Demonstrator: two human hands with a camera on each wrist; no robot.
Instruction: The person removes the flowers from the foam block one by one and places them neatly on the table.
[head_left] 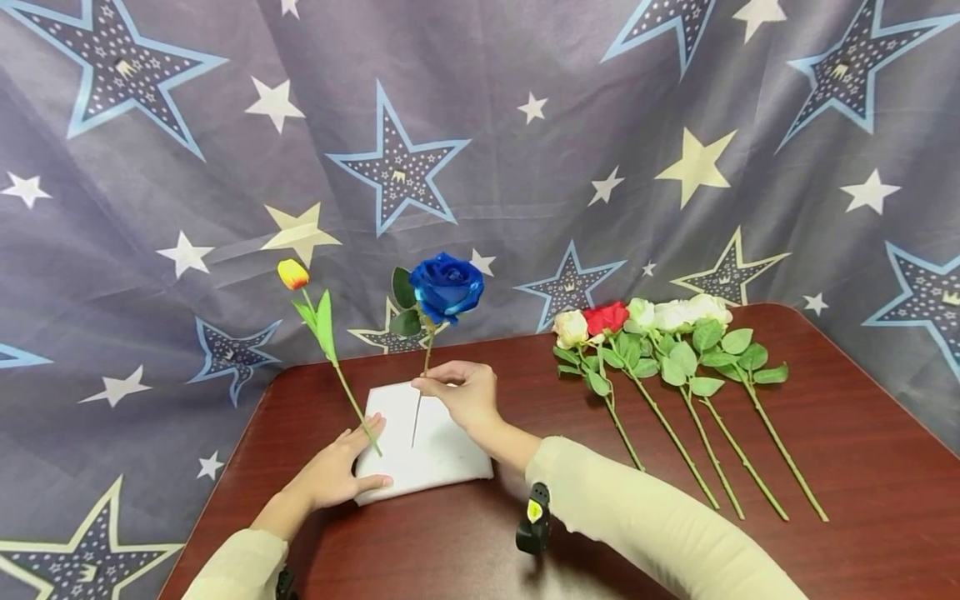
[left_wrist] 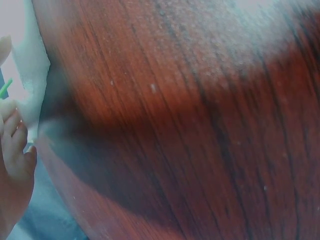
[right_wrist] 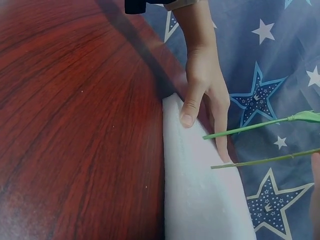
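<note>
A white foam block (head_left: 442, 450) lies on the table, with a yellow-orange tulip (head_left: 293, 275) standing in it, tilted left. My left hand (head_left: 341, 471) rests on the block's left side, thumb and fingers spread around the tulip's base. Between thumb and fingertips, my right hand (head_left: 465, 396) pinches the stem of a blue rose (head_left: 447, 287), held nearly upright. In the right wrist view, the lower end of the rose stem (right_wrist: 265, 161) meets the foam beside the tulip stem (right_wrist: 245, 131). Only part of the left hand (left_wrist: 15, 160) shows in the left wrist view.
To the right on the brown table (head_left: 570, 533) lie several roses with leafy stems: a red rose (head_left: 606, 317), a cream rose (head_left: 571, 328) and more white ones (head_left: 675, 315). A grey curtain (head_left: 510, 192) with stars hangs behind the table.
</note>
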